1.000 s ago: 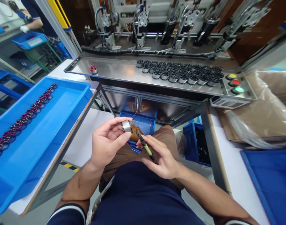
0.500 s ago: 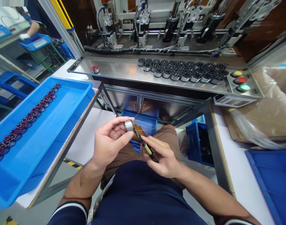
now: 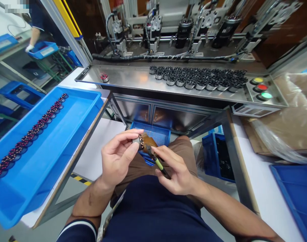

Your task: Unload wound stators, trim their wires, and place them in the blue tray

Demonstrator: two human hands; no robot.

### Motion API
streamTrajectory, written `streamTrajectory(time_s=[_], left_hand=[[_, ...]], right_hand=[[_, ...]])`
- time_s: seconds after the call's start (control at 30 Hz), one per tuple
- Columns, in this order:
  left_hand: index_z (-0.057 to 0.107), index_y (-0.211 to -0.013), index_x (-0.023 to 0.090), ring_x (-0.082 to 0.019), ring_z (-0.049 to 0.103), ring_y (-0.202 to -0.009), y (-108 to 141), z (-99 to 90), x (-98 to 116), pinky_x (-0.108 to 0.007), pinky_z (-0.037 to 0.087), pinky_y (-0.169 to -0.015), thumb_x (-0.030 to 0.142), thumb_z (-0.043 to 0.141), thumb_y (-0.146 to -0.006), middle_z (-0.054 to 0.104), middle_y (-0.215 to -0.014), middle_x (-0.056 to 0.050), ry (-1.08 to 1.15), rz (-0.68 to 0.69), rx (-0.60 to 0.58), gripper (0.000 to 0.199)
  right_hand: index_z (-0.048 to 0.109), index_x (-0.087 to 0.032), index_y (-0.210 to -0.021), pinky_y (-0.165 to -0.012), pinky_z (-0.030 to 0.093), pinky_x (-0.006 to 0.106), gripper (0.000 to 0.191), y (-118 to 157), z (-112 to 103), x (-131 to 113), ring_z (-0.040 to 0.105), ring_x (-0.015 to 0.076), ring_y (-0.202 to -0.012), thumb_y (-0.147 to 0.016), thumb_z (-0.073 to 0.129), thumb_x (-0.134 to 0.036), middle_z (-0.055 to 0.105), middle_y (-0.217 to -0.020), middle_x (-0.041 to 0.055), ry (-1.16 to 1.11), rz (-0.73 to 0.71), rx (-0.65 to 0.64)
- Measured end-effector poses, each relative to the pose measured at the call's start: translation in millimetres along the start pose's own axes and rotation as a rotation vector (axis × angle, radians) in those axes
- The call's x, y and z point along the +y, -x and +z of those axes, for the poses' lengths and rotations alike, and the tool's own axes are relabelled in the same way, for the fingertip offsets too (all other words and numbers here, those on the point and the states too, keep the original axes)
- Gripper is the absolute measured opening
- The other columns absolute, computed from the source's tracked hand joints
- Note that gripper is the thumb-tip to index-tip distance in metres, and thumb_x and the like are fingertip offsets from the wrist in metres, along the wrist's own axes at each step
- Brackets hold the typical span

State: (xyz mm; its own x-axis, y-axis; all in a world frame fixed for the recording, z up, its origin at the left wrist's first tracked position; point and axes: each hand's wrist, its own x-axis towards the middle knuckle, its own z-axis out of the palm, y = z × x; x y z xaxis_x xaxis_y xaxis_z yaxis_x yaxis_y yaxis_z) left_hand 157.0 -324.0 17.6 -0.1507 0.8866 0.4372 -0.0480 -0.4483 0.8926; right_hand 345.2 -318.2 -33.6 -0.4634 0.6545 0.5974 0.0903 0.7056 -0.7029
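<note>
Between the thumb and fingers of my left hand (image 3: 117, 158) is a small motor stator (image 3: 140, 142), a silver ring with copper windings showing on the side toward my right hand. My right hand (image 3: 177, 171) is closed around wire cutters (image 3: 159, 164) with green and black handles. The dark jaws are close to the wound side of the stator; whether they touch it, I cannot tell. Both hands are above my lap, in front of a blue bin (image 3: 163, 132) that sits lower down.
A blue tray (image 3: 75, 114) on the left holds a row of wound stators (image 3: 37, 129). On the machine's metal ledge (image 3: 128, 79) stand several black-and-silver stators (image 3: 191, 83), a red-topped one (image 3: 104, 77) and push buttons (image 3: 261, 88). A co-worker's gloved hand (image 3: 29, 48) is at far left.
The stator has turned in my left hand, so its copper-wound side now shows more. Loose wires seen by it earlier no longer show. The cutters have shifted slightly, and the whole view has moved a little.
</note>
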Motion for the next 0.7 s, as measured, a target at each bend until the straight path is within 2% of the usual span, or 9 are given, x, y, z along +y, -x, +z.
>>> streamTrajectory(time_s=[0.27,0.37,0.47,0.7], left_hand=[[0.076,-0.102,0.021,-0.021,0.073,-0.108,2.6,-3.0,2.5,-0.032,0.062,-0.091,0.014,0.071,-0.086,0.078,-0.11,-0.007,-0.132,0.025,-0.019,0.018],[0.076,-0.103,0.022,-0.02,0.073,-0.108,2.8,-4.2,2.2,-0.032,0.062,-0.09,0.013,0.071,-0.086,0.078,-0.11,-0.007,-0.141,0.029,-0.027,0.02],[0.075,-0.104,0.022,-0.02,0.073,-0.108,3.0,-5.2,1.4,-0.031,0.062,-0.091,0.011,0.071,-0.085,0.078,-0.111,-0.006,-0.14,0.037,-0.03,0.022],[0.075,-0.107,0.023,-0.019,0.072,-0.109,3.0,-5.9,1.2,-0.031,0.061,-0.093,0.008,0.071,-0.085,0.078,-0.112,-0.005,-0.156,0.07,-0.047,0.027]], right_hand=[[0.044,-0.021,-0.15,-0.078,0.06,0.036,0.071,-5.2,1.2,1.4,0.067,0.0213,-0.094,-0.081,0.055,-0.006,0.065,-0.108,0.012,-0.016,-0.027,0.003],[0.045,-0.021,-0.15,-0.072,0.059,0.032,0.071,-4.8,2.6,2.7,0.066,0.0182,-0.083,-0.081,0.055,-0.004,0.066,-0.097,0.0078,-0.025,-0.031,0.017],[0.047,-0.021,-0.148,-0.071,0.058,0.031,0.069,-4.1,3.2,3.7,0.065,0.0179,-0.081,-0.082,0.055,-0.004,0.066,-0.09,0.0055,-0.008,0.002,0.029],[0.044,-0.021,-0.149,-0.083,0.06,0.037,0.07,-7.5,1.7,1.6,0.066,0.0217,-0.098,-0.082,0.056,-0.006,0.065,-0.112,0.0129,0.005,0.007,0.005]])
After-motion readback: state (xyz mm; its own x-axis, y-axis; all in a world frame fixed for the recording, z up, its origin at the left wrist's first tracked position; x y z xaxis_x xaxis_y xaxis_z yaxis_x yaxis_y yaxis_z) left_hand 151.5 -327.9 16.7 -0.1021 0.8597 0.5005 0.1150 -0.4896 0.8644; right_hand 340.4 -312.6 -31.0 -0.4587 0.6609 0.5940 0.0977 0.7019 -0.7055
